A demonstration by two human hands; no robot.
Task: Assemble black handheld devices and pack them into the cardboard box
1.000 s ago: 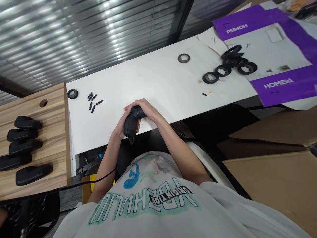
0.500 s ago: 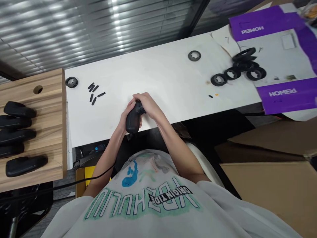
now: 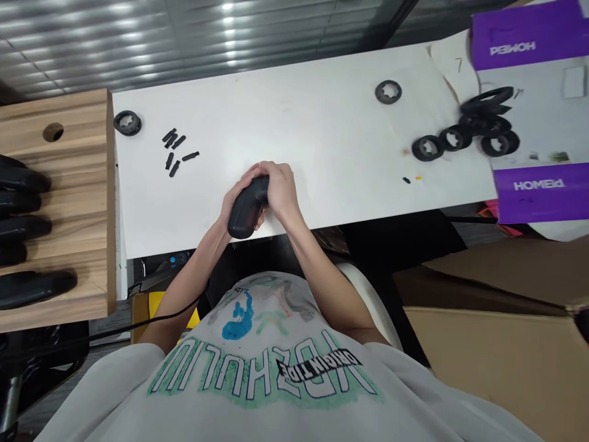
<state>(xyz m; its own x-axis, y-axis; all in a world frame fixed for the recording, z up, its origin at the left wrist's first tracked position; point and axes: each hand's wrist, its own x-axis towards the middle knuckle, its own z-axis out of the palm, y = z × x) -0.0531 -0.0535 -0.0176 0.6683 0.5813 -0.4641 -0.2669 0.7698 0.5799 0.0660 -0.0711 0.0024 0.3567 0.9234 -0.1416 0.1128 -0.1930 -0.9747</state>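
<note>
A black, rounded handheld device (image 3: 246,212) with a bent shape is held between my hands, above the front edge of the white table (image 3: 317,135). My left hand (image 3: 233,195) wraps around its left side. On the other side, my right hand (image 3: 281,190) closes over the device's far end, and the palm hides that end. Several small black strips (image 3: 175,144) lie on the table to the left, beyond my hands. One black ring with a notched opening (image 3: 127,123) rests at the table's left edge.
Several black device bodies (image 3: 37,288) lie on a wooden board (image 3: 92,258) at left. To the right are a lone black ring (image 3: 388,92), several more rings (image 3: 427,148) and a purple-and-white package sheet (image 3: 543,193). An open cardboard box (image 3: 497,350) stands at lower right.
The view has shifted slightly. The black device has turned and tilted in my hands, and my right hand now covers more of its far end. Both hands keep their grip.
</note>
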